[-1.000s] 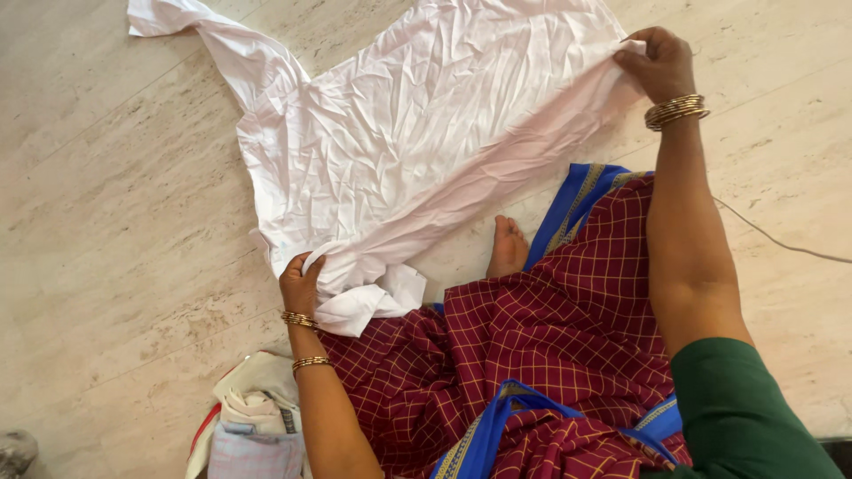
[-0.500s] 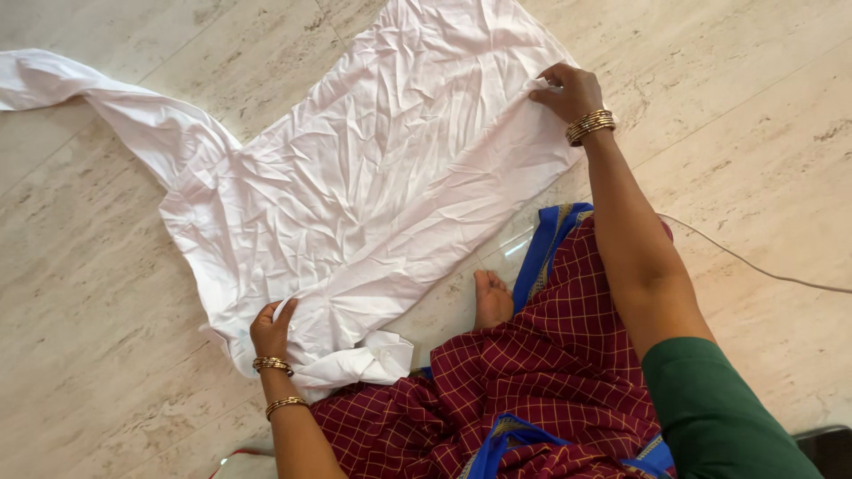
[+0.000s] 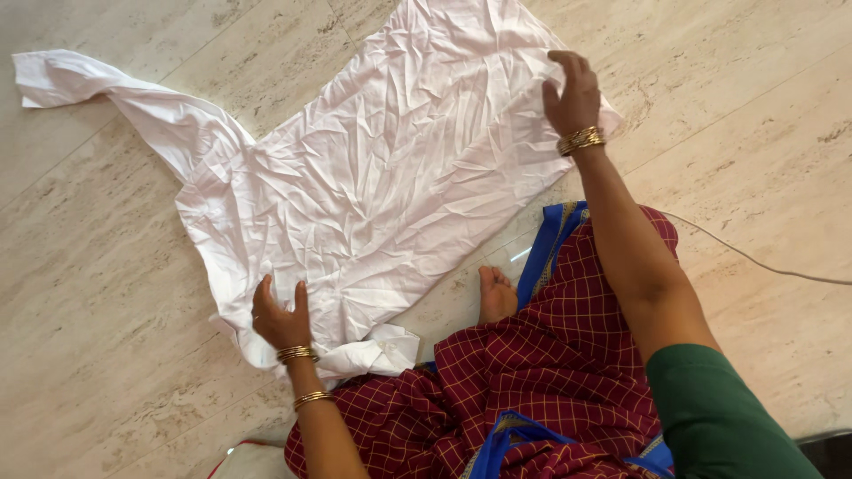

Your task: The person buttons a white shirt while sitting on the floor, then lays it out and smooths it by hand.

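Observation:
A crumpled white shirt (image 3: 390, 168) lies spread flat on the pale stone floor (image 3: 115, 355), one sleeve (image 3: 115, 93) stretched to the upper left. My left hand (image 3: 280, 315) rests flat on the shirt near its collar (image 3: 377, 350), fingers apart. My right hand (image 3: 572, 89) presses on the shirt's far right edge, fingers spread, holding nothing. Both wrists wear gold bangles.
I sit on the floor in a maroon checked garment with blue trim (image 3: 541, 381), one bare foot (image 3: 495, 294) showing beside the shirt. A thin cable (image 3: 763, 262) runs across the floor at right. A bit of white and red cloth (image 3: 253, 459) peeks in at the bottom edge.
Both hands have let go of the shirt's edges and now lie flat on it. The shirt is spread flatter, and the view has shifted so the sleeve shows in full.

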